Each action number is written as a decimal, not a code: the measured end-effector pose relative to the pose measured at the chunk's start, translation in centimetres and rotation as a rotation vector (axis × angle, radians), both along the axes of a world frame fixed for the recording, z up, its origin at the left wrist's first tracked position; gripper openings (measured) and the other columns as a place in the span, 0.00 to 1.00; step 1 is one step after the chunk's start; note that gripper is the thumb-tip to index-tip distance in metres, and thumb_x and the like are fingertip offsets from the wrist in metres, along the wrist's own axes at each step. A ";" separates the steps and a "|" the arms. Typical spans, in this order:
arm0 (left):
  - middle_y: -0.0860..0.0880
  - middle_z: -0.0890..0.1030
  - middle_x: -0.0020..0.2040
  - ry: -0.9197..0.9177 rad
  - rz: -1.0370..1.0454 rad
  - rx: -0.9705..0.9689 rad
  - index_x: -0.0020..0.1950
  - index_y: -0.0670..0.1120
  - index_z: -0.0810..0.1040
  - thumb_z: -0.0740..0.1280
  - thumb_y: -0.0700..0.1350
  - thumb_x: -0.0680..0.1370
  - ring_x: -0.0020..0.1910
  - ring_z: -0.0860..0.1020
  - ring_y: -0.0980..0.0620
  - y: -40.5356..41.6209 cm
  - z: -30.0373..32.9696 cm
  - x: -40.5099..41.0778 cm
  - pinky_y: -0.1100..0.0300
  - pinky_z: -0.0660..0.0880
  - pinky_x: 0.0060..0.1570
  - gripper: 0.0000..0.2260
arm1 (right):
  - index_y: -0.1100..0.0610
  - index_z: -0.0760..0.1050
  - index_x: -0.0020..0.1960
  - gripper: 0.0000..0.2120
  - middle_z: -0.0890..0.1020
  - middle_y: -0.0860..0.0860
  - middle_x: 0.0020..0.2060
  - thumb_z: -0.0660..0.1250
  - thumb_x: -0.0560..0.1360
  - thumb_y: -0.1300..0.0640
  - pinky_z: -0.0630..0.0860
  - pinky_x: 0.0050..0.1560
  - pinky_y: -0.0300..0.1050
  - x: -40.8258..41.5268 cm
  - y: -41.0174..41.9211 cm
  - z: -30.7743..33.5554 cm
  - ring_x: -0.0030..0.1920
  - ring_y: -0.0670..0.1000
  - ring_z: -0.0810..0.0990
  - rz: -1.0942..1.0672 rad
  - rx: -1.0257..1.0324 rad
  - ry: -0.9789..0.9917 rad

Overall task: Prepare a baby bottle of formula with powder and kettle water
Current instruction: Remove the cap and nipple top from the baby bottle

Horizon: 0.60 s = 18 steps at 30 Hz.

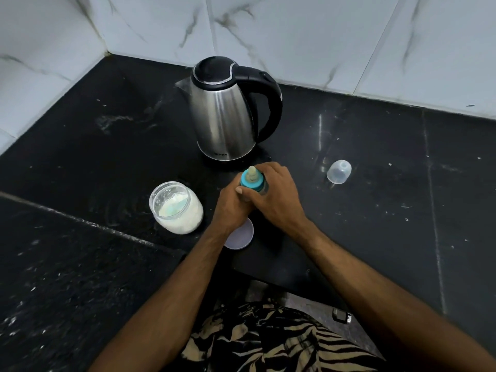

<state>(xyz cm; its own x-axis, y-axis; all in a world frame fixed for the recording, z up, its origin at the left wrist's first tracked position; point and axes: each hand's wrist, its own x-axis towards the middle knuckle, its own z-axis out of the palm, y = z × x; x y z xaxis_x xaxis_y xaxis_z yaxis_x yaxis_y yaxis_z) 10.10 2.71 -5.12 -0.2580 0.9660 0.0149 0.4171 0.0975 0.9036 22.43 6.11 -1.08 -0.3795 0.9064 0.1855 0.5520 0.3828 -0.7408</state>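
Powder jar [177, 208]: open on the black counter [80, 162] at my left, part full of white powder.
Jar lid [239, 234]: flat on the counter, half hidden under my left wrist.
Left hand [232, 208]: curled round the baby bottle [253, 182] from the left.
Baby bottle: upright at centre, blue collar and teat fitted.
Right hand [276, 197]: wrapped round the bottle from the right.
Kettle [228, 108]: standing behind the bottle, lid closed.
Clear cap [338, 171]: lying well to the right.
Progress: I judge filling done; capping, perhaps shaking, remains.
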 end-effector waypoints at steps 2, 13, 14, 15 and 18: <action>0.55 0.81 0.54 -0.049 -0.022 -0.006 0.64 0.51 0.75 0.73 0.43 0.74 0.53 0.80 0.61 0.1 0.0 -0.1 0.64 0.78 0.51 0.19 | 0.57 0.78 0.61 0.25 0.80 0.50 0.57 0.78 0.70 0.46 0.72 0.61 0.46 0.3 0.5 -0.1 0.57 0.49 0.75 0.041 -0.015 0.029; 0.51 0.82 0.57 -0.083 -0.087 -0.060 0.65 0.47 0.76 0.77 0.43 0.71 0.57 0.80 0.54 0.2 1.0 -0.9 0.55 0.78 0.58 0.23 | 0.55 0.72 0.71 0.30 0.75 0.49 0.63 0.77 0.72 0.52 0.73 0.66 0.44 1.8 4.4 2.5 0.63 0.46 0.74 0.474 -0.199 -0.108; 0.50 0.82 0.58 -0.065 -0.099 -0.063 0.65 0.47 0.76 0.77 0.43 0.72 0.57 0.80 0.54 0.2 1.0 -0.9 0.53 0.78 0.58 0.23 | 0.54 0.70 0.72 0.33 0.73 0.49 0.63 0.78 0.70 0.49 0.73 0.67 0.46 1.5 3.7 2.4 0.63 0.46 0.74 0.423 -0.173 -0.113; 0.51 0.81 0.58 -0.060 -0.107 -0.062 0.65 0.47 0.75 0.77 0.43 0.72 0.57 0.80 0.54 0.2 1.0 -0.9 0.53 0.79 0.57 0.23 | 0.53 0.70 0.72 0.36 0.72 0.49 0.61 0.78 0.69 0.46 0.72 0.67 0.50 1.2 2.9 2.3 0.62 0.47 0.74 0.340 -0.136 -0.114; 0.51 0.81 0.59 -0.023 -0.097 -0.065 0.66 0.47 0.75 0.77 0.42 0.71 0.58 0.80 0.54 0.2 1.1 -0.7 0.52 0.78 0.59 0.25 | 0.54 0.72 0.68 0.34 0.76 0.50 0.59 0.78 0.67 0.43 0.71 0.64 0.53 0.1 1.0 1.7 0.59 0.49 0.76 0.100 -0.010 -0.097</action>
